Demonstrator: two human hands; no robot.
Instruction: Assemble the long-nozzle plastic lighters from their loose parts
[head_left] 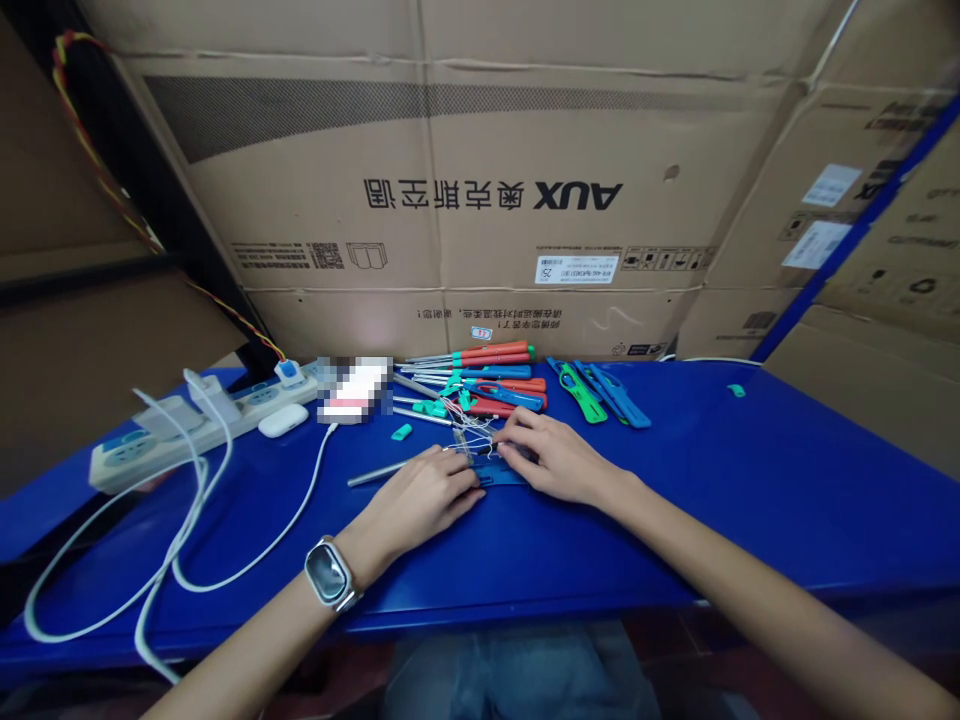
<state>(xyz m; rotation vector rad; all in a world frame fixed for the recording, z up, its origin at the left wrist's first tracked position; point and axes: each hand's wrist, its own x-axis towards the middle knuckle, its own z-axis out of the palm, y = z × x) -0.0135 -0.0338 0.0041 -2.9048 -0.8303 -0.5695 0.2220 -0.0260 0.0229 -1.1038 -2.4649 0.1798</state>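
Note:
My left hand, with a watch on the wrist, rests palm down on the blue table, its fingers curled onto a thin metal rod and a blue plastic piece. My right hand lies across from it, fingertips pinched at the same blue piece and some fine wires. Just behind both hands lies a pile of red, blue and green handled tools.
A white power strip with plugs and white cables sits at the left, beside a white earbud case. Blue and green clips lie at the right of the pile. Large cardboard boxes wall the back.

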